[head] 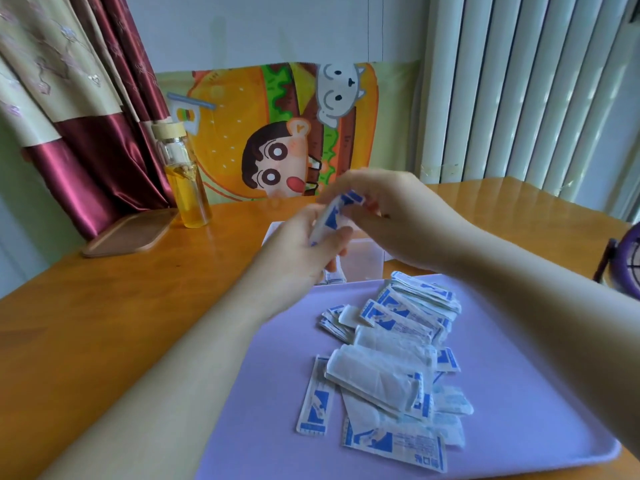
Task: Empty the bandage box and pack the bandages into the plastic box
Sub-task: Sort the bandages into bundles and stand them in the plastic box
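Note:
Both hands hold a small stack of blue-and-white wrapped bandages (334, 214) above the clear plastic box (363, 261). My left hand (304, 247) grips the stack's lower part; my right hand (388, 209) pinches its top end. The plastic box stands on the table just behind the purple tray (519, 393), and my hands hide much of it. A loose pile of wrapped bandages (391, 358) lies spread over the tray. I cannot make out the bandage box.
A glass bottle (185, 178) of yellow liquid stands at the back left beside a wooden tray (128, 233). A cartoon cloth (277, 133) hangs behind the wooden table (104, 306). A purple fan (623, 261) sits at the right edge. Curtains hang at the left.

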Demonstrator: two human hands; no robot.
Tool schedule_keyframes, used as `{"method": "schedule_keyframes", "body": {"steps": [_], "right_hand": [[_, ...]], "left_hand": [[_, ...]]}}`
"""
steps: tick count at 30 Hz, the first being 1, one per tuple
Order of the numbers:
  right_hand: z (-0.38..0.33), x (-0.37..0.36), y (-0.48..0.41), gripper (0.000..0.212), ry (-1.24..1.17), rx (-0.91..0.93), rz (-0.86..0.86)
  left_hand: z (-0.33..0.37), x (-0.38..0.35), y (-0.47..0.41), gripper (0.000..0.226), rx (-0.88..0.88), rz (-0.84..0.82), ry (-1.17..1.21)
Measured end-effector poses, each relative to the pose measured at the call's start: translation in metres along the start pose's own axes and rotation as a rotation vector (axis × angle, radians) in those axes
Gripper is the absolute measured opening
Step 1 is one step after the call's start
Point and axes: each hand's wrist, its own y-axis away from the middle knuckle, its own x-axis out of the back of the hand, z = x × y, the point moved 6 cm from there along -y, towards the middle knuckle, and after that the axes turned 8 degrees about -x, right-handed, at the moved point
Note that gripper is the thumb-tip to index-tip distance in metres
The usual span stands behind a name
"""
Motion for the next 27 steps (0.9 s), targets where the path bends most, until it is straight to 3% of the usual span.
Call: {"method": "schedule_keyframes", "body": {"steps": [4, 8, 11, 14, 17, 19, 23, 27], "right_hand": [[0.004, -0.004, -0.034, 0.032, -0.283, -0.086, 0.028], [0.026, -0.025, -0.061, 0.014, -0.728, -0.346, -0.135], [0.039, -0.043, -0.074, 0.013, -0.884, -0.435, -0.214], [0.053, -0.056, -0.087, 0.010, -0.863, -0.502, -0.224], [0.078, -0.068, -0.104, 0.008, -0.745, -0.624, -0.173], [0.095, -0.078, -0.110, 0.011, -0.628, -0.736, -0.193], [0.110, -0.115, -0.112, 0.019, -0.451, -0.889, -0.448], [0.115, -0.143, -0.115, 0.003, -0.411, -0.980, -0.607]], "left_hand": [[0.003, 0.019, -0.023, 0.004, -0.112, 0.068, -0.053], [-0.008, 0.035, -0.046, 0.017, -0.082, 0.091, -0.071], [-0.017, 0.039, -0.057, 0.018, -0.100, 0.058, -0.128], [-0.032, 0.044, -0.065, 0.017, -0.064, 0.028, -0.178], [-0.060, 0.062, -0.071, 0.043, 0.045, 0.056, -0.362], [-0.074, 0.075, -0.070, 0.041, 0.112, 0.102, -0.473], [-0.102, 0.076, -0.066, 0.030, 0.236, 0.014, -0.529], [-0.109, 0.074, -0.065, 0.029, 0.250, -0.022, -0.583]]}}
